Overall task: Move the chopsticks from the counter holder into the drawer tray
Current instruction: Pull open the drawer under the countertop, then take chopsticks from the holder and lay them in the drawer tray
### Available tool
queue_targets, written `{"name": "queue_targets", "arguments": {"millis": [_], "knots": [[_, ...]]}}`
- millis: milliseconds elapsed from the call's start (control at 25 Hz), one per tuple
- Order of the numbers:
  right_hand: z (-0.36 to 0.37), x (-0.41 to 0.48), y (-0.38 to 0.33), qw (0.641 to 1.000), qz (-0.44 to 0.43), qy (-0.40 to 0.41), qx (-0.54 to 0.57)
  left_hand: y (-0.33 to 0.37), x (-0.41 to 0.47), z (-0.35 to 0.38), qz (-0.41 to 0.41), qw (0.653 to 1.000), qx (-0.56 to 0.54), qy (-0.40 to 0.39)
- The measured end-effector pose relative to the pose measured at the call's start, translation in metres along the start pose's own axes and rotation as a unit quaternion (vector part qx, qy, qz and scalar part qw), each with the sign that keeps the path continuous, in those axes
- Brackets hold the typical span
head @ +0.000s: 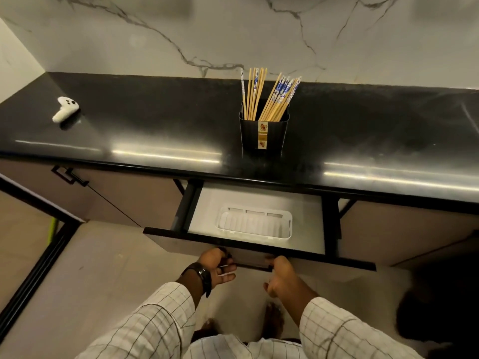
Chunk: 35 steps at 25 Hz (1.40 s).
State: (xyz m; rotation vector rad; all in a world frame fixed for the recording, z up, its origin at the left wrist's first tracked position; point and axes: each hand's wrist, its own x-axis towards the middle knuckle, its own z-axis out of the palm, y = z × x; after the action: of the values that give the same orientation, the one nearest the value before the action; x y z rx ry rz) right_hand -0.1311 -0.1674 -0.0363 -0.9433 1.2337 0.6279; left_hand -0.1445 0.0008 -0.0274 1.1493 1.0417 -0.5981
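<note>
Several wooden chopsticks (267, 97), some with blue patterned tops, stand in a black holder (263, 134) on the black counter. Below it a drawer (259, 251) is pulled partly out, and a white ribbed tray (255, 224) lies inside with nothing in it. My left hand (217, 266) and my right hand (281, 272) both sit at the dark drawer handle (252, 266) on the drawer's front. The left fingers curl at its left end, the right fingers hook over its right end.
A white game controller (64, 108) lies at the counter's far left. A marble wall backs the black counter (155, 120). Closed cabinet fronts flank the drawer, with a handle (68, 174) on the left one. My bare feet show on the tiled floor below.
</note>
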Motion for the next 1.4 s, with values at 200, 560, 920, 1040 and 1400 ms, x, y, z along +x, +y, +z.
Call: {"name": "queue_targets", "arguments": {"millis": [200,560,920,1040,1400], "knots": [[-0.012,0.007,0.02,0.987,-0.031,-0.047,0.152,-0.012,-0.009,-0.009,0.002,0.999,-0.017,-0.041],[-0.021,-0.035,0.063,0.97,-0.071,-0.063,0.223,-0.03,-0.021,-0.049,-0.014,0.996,0.015,-0.086],[-0.006,-0.07,0.073,0.963,-0.082,0.025,0.257,-0.03,-0.051,-0.047,0.067,0.952,0.274,-0.119],[0.014,-0.087,0.062,0.962,-0.109,-0.013,0.25,-0.009,-0.064,-0.03,0.135,0.918,0.34,-0.156],[0.074,-0.121,-0.054,0.959,-0.184,-0.154,0.152,0.109,-0.076,0.017,0.296,0.928,0.2,-0.109]]}}
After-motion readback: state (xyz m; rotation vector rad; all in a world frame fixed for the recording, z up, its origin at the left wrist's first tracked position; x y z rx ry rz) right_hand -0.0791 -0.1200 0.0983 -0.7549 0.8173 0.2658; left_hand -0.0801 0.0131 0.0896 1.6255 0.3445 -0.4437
